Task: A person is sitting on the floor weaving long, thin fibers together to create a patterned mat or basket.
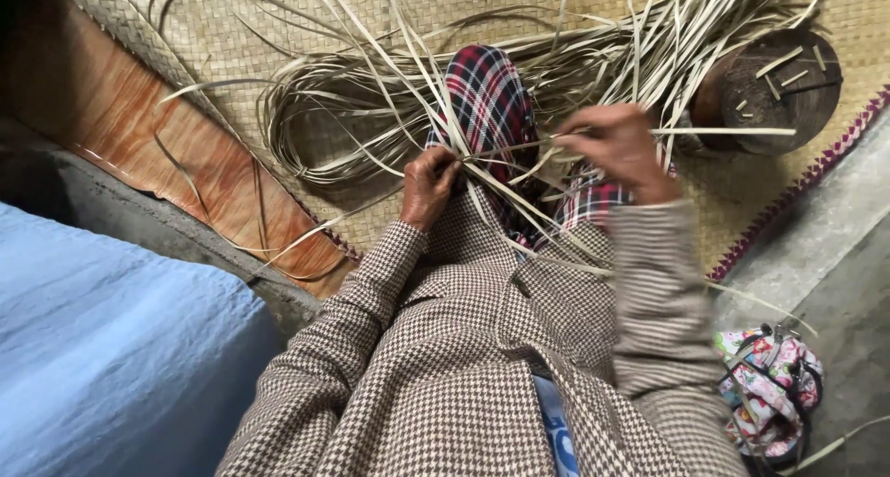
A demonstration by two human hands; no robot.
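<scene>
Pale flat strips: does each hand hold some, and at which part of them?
Yes. The left hand grips a few pale strips near their crossing point. The right hand pinches one strip partway along its length.

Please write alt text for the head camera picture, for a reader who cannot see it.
A person in a houndstooth jacket works pale reed strips over a plaid-covered knee, the left hand pinching strips and the right hand pulling one sideways. They sit on a woven mat, with a round wooden block nearby.

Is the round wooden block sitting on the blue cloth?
No, the round wooden block sits on the woven mat at upper right, far from the blue cloth at lower left.
</scene>
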